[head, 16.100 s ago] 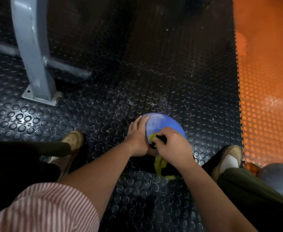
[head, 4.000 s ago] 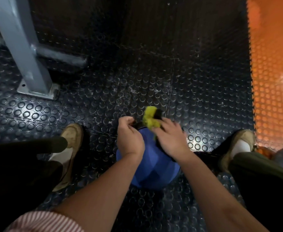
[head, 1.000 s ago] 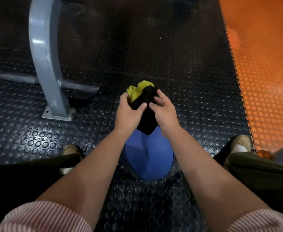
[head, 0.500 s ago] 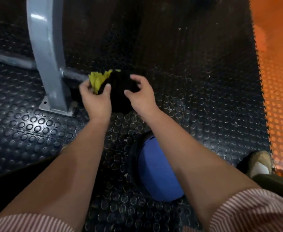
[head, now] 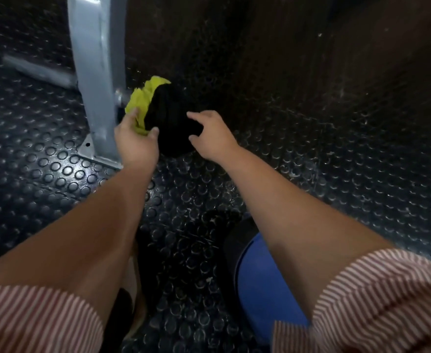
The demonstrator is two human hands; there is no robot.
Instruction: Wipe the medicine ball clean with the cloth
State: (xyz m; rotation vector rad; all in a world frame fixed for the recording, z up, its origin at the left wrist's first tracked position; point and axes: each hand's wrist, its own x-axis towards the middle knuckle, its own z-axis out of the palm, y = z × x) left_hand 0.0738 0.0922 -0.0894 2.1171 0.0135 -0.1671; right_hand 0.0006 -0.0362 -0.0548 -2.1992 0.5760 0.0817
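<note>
In the upper centre of the frame the left hand (head: 136,138) pinches the yellow-and-black cloth (head: 163,118) beside the grey post (head: 96,72), the right hand (head: 213,136) curves against the cloth's black side, grip unclear, and the blue medicine ball (head: 260,289) sits on the studded floor (head: 336,174) at lower right.

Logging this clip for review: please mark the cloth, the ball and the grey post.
cloth (head: 167,115), head view, on its black middle part.
ball (head: 268,289), head view, on its blue side.
post (head: 96,59), head view, on the upright's front face.
</note>
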